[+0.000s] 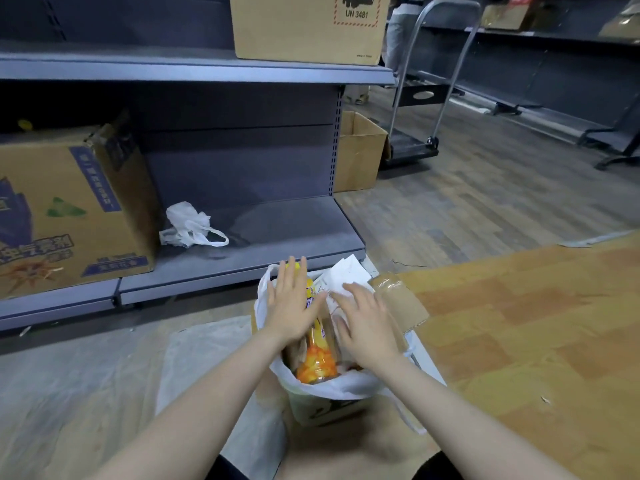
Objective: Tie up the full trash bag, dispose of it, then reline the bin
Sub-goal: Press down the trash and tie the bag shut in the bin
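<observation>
Both hands are flat w/ fingers spread, palms down, over the top of the full bag. Left hand (291, 303) is on the left side, over a bottle w/ a yellow cap. Right hand (367, 323) is on the right side, over white paper (346, 275). Neither hand pinches or grips a thing. Can't tell if they press on the trash or just float over it.

Bag (332, 386) is white & thin. It sits in the bin (322, 410), w/ its edge folded out over the rim. One bag handle hangs down the right side, another sticks up at the far left by the left hand. Bin is on the floor, right in front of the person, between the 2 arms. Inside: the bottle (317, 362) full of orange & yellow bits, the paper, & a brown cardboard flap (398, 299) w/ tape that sticks out to the right.

Clear plastic sheet (207, 358) lies on the floor under & left of the bin. Flat cardboard (536, 323) covers the floor to the right.

Past the bin is a gray shelf (242, 261). On its low level lies a spare white bag (188, 225), crumpled, near a big printed box (69, 216) on the left. Up top sits a box marked UN 3481 (308, 29). An open box (360, 150) stands at the shelf end. Far back is a cart (415, 147).
</observation>
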